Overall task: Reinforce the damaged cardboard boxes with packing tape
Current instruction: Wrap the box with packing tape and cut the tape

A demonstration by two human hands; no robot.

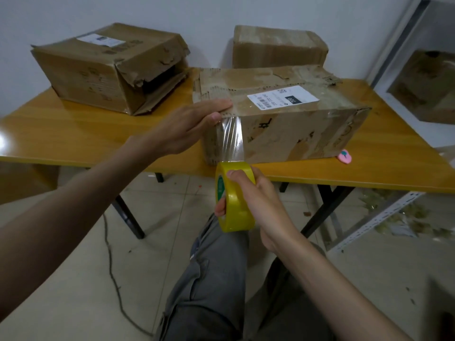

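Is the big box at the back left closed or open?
Open. The back-left box has torn end flaps hanging apart, showing a dark inside.

Orange wood-grain table (73,134) on black folding legs, spans mid-frame. On it: torn open box (103,70) upper left, closed box (278,46) top centre against the wall, battered labelled box (295,124) centre at the near edge, small pink object (345,156) just right of that box, near the table's front edge.
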